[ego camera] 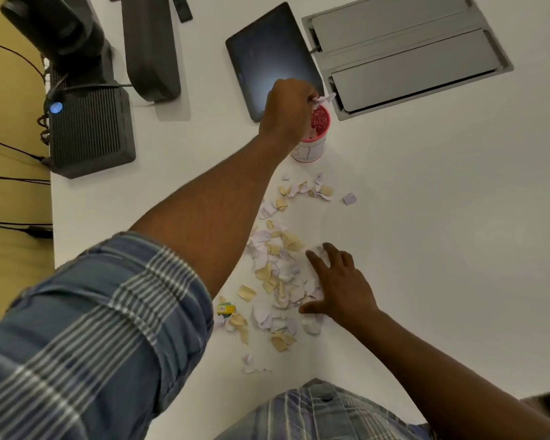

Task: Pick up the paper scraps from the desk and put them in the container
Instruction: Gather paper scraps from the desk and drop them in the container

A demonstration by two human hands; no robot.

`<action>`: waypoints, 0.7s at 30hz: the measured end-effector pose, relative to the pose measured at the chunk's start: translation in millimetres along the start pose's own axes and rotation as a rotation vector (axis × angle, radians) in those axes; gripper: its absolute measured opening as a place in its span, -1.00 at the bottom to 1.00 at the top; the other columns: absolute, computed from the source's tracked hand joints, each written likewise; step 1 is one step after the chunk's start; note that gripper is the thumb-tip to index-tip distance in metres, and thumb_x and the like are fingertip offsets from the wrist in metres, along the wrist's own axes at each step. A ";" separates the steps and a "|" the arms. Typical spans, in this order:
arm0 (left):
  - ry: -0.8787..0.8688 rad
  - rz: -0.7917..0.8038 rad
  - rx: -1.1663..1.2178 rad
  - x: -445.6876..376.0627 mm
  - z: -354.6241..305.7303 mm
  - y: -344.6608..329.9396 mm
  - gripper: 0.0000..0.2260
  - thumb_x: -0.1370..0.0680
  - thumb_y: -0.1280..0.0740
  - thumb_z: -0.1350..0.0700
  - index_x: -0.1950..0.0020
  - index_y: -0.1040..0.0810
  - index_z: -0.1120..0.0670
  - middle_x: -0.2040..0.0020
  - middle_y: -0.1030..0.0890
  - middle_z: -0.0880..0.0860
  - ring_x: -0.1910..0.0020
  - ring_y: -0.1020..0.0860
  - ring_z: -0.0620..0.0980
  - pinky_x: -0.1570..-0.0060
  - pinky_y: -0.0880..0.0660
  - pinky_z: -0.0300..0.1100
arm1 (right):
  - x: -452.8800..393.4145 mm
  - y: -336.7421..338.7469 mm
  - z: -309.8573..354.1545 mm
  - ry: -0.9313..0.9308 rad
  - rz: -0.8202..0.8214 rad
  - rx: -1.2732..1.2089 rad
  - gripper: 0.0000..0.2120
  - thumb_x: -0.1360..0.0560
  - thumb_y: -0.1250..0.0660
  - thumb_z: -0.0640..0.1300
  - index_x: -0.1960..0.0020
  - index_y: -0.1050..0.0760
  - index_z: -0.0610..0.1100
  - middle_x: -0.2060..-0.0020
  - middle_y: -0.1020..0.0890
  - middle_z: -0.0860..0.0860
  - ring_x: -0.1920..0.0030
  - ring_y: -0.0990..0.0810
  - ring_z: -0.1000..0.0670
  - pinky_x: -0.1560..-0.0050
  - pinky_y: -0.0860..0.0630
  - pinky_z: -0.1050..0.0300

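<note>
A small white container (311, 150) with a red rim and red inside stands on the white desk (442, 233). My left hand (286, 112) hovers right over its mouth, fingers curled and pinching pale paper scraps (323, 100). A loose pile of tan and lilac paper scraps (280, 268) spreads across the desk in front of me. My right hand (340, 284) lies flat on the right side of that pile, fingers spread and straight, covering some pieces.
A dark tablet (267, 52) lies just behind the container, beside a grey cable hatch (404, 52) set in the desk. A black ribbed box (89, 131) with cables and a dark stand (150, 46) sit at the left. A small yellow-green item (226, 309) lies near the scraps.
</note>
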State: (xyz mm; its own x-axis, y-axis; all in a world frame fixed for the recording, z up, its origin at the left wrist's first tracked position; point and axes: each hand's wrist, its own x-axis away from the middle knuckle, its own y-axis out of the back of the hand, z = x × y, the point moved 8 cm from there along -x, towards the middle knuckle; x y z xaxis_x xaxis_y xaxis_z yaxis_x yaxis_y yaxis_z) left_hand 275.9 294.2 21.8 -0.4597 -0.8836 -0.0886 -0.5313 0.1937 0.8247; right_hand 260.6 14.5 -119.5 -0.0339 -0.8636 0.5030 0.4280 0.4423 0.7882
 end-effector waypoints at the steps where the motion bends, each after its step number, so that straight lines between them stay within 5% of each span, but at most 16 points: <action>1: -0.013 0.042 -0.060 -4.3 0.4 -7.9 -0.78 -0.47 -0.41 0.09 -0.09 -0.62 0.14 -0.05 -0.63 0.12 -0.04 -0.58 0.04 -0.08 -0.55 -0.12 | 1.1 -3.3 1.3 0.012 0.028 0.015 0.04 -0.23 -0.45 0.36 -0.52 -0.01 0.05 -0.51 -0.01 -0.06 -0.45 -0.06 -0.15 -0.28 -0.40 -0.06; 5: -0.038 0.158 -0.220 -13.7 2.4 -33.5 -0.74 -0.48 -0.40 0.08 -0.12 -0.60 0.15 -0.05 -0.61 0.15 -0.05 -0.57 0.10 -0.13 -0.52 -0.09 | 4.0 -9.7 4.7 0.060 0.039 0.050 -0.15 -0.36 -0.45 0.19 -0.50 -0.11 0.02 -0.50 -0.05 -0.07 -0.43 -0.11 -0.13 -0.23 -0.45 0.01; 11: 0.010 0.309 -0.382 -18.1 10.7 -56.4 -0.58 -0.46 -0.42 0.04 -0.24 -0.50 0.20 -0.17 -0.55 0.21 -0.15 -0.54 0.18 -0.19 -0.46 0.00 | 10.0 -7.0 8.0 0.152 -0.029 0.085 -0.59 -0.55 -0.27 -0.08 -0.38 -0.32 -0.05 -0.40 -0.27 -0.11 -0.29 -0.33 -0.12 0.17 -0.58 0.06; 21: -0.058 0.390 -0.428 -11.5 6.1 -59.4 -0.57 -0.48 -0.40 0.12 -0.32 -0.44 0.17 -0.23 -0.53 0.20 -0.22 -0.49 0.19 -0.19 -0.45 0.00 | 10.1 10.2 15.5 0.220 -0.064 0.067 -0.70 -0.54 -0.17 -0.21 -0.26 -0.41 -0.12 -0.03 -0.51 -0.06 0.02 -0.49 -0.08 0.23 -0.42 0.09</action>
State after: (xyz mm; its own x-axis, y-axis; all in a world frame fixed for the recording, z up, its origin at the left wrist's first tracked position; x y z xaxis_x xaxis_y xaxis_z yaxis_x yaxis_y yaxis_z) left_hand 308.4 295.4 -29.6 -0.6084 -0.7545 0.2462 0.0144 0.2996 0.9539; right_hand 250.5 14.1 -100.9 0.1420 -0.9190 0.3677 0.3704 0.3938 0.8413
